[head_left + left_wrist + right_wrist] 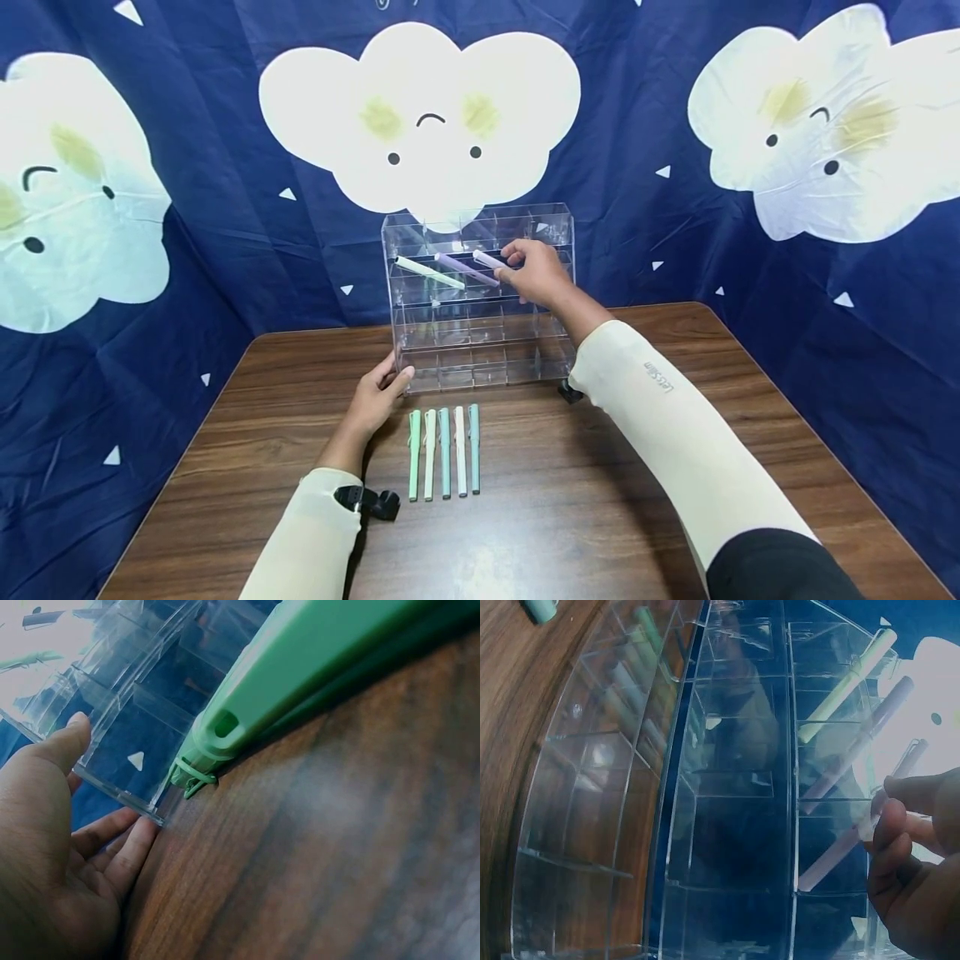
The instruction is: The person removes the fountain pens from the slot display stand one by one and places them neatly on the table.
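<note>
Pinching a slim, pale lilac pen (489, 259) between thumb and fingertips, the right hand (538, 271) holds it aslant at an upper row of the clear rack (450, 333). The left hand (375, 398) grasps the lower left edge of this rack, thumb in front and fingers behind. Beside the held pen, a purple pen (467, 269) and a pale green pen (431, 272) lean at a similar slope. On the wooden table (570, 483), before the rack, five pens (445, 454) lie in one row — green, cream, teal, white and teal. The head view shows only the upper part of the lilac pen; the right wrist view shows also its clip and its lower end. The left wrist view alone shows closely the green one — its oval hole and looped clip.
</note>
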Action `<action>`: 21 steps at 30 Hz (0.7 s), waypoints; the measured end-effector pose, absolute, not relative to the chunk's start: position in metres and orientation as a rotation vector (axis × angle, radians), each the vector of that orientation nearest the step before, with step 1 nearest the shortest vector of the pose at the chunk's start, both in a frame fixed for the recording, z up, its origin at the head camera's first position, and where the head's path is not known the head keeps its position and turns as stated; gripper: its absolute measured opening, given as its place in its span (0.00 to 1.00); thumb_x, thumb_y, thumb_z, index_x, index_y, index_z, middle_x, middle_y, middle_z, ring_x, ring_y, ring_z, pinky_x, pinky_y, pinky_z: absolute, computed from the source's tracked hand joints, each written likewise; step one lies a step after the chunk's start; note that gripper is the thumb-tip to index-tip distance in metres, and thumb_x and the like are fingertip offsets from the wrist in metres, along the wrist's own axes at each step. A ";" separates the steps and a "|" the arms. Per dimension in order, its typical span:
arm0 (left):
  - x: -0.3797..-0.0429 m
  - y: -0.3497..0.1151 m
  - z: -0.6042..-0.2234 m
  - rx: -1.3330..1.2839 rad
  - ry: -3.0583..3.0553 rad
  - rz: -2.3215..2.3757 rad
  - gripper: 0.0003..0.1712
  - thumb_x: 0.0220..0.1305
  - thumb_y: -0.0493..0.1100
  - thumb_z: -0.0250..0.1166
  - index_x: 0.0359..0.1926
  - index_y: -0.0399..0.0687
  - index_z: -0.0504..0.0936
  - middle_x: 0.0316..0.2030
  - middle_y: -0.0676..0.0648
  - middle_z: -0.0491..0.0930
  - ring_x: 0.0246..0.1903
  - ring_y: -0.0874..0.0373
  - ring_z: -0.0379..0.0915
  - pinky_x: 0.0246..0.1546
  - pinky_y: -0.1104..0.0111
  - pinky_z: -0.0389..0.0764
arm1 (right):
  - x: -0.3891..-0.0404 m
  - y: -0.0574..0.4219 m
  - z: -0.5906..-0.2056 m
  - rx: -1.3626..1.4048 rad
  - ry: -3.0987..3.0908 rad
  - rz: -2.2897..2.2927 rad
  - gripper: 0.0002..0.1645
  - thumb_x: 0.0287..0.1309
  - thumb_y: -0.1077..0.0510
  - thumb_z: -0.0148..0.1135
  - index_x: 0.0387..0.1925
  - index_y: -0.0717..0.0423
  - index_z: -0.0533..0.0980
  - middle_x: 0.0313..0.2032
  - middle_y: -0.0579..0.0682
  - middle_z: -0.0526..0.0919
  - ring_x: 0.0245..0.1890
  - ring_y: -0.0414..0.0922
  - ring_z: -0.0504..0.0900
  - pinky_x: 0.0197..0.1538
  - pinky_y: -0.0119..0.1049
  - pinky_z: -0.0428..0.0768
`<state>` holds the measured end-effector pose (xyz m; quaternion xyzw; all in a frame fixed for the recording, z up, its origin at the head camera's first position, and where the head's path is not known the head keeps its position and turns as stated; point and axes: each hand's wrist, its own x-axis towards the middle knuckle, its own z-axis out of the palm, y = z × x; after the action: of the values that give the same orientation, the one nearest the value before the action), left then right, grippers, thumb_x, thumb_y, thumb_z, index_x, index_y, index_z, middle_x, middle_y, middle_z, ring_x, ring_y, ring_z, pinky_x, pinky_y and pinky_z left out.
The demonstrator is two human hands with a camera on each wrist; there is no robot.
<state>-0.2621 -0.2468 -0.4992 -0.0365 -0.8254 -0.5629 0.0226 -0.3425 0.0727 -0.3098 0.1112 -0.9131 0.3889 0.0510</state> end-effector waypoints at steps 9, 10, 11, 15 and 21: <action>-0.263 -0.246 -0.500 -0.109 -2.548 -1.746 0.40 0.84 0.55 0.63 0.87 0.62 0.58 0.74 0.33 0.76 0.69 0.40 0.78 0.53 0.75 0.83 | -0.347 0.067 -0.316 0.330 -2.800 1.187 0.19 0.79 0.52 0.67 0.64 0.52 0.81 0.65 0.53 0.84 0.20 0.43 0.85 0.29 0.38 0.85; -0.262 -0.246 -0.500 -0.111 -2.548 -1.741 0.39 0.84 0.55 0.62 0.87 0.62 0.58 0.74 0.33 0.76 0.69 0.40 0.78 0.53 0.76 0.82 | -0.347 0.067 -0.316 0.326 -2.802 1.191 0.19 0.79 0.52 0.66 0.64 0.52 0.81 0.65 0.53 0.84 0.21 0.43 0.85 0.29 0.38 0.85; -0.262 -0.246 -0.499 -0.117 -2.549 -1.735 0.39 0.84 0.54 0.62 0.87 0.61 0.58 0.74 0.33 0.76 0.69 0.40 0.78 0.53 0.76 0.82 | -0.347 0.066 -0.317 0.323 -2.801 1.193 0.18 0.80 0.51 0.65 0.64 0.51 0.81 0.66 0.53 0.84 0.21 0.43 0.86 0.30 0.38 0.85; -0.262 -0.246 -0.499 -0.127 -2.551 -1.722 0.39 0.85 0.54 0.61 0.88 0.60 0.58 0.75 0.32 0.75 0.71 0.38 0.77 0.55 0.74 0.83 | -0.348 0.065 -0.317 0.303 -2.804 1.206 0.17 0.82 0.50 0.63 0.63 0.50 0.82 0.66 0.53 0.83 0.21 0.43 0.86 0.29 0.38 0.84; -0.262 -0.246 -0.499 -0.124 -2.551 -1.745 0.39 0.84 0.55 0.62 0.87 0.64 0.58 0.75 0.33 0.76 0.69 0.39 0.78 0.53 0.74 0.83 | -0.348 0.064 -0.317 0.276 -2.814 1.213 0.16 0.83 0.51 0.61 0.62 0.49 0.84 0.63 0.51 0.85 0.18 0.41 0.83 0.24 0.35 0.80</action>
<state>-0.2621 -0.2460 -0.4994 -0.0401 -0.8245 -0.5639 0.0243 -0.3483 0.0637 -0.3174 0.0896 -0.9142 0.3940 0.0324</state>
